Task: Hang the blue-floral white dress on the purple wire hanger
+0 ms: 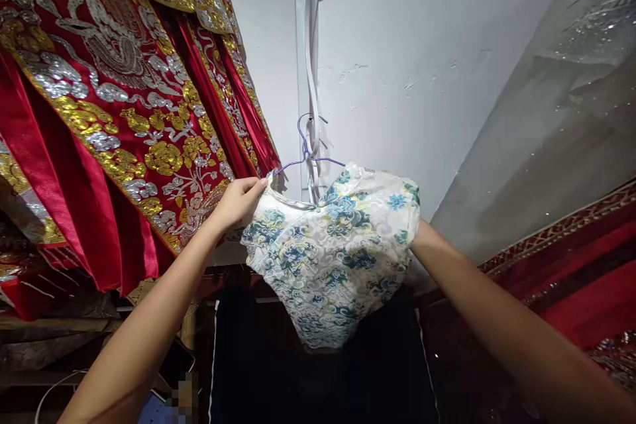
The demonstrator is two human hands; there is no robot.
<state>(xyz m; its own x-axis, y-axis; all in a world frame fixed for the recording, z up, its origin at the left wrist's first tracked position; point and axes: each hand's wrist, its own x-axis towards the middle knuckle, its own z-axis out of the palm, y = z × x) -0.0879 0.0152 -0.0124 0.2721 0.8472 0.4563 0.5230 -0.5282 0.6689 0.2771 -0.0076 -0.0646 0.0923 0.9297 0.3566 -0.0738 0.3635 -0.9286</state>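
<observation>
A white short-sleeved floral dress (338, 258) with blue and green flowers hangs in front of me on a thin purple hanger (304, 156). My left hand (244, 199) is closed on the dress's left shoulder, thumb and fingers pinching the cloth by the hanger's arm. At the opposite side, my right hand (421, 236) goes in behind or inside the sleeve; only the wrist shows and the fingers are hidden. The hanger's hook is up against a white strap or pipe (312, 59) on the wall. The right part of the hanger is covered by the dress.
Red cloths (163, 112) with gold and silver sequin embroidery hang close on the left. A pale wall (397, 66) stands ahead, with translucent plastic sheeting (536, 119) over the right side. Red patterned fabric (591, 278) lies lower right. Black cloth with white edge lines (318, 384) is below.
</observation>
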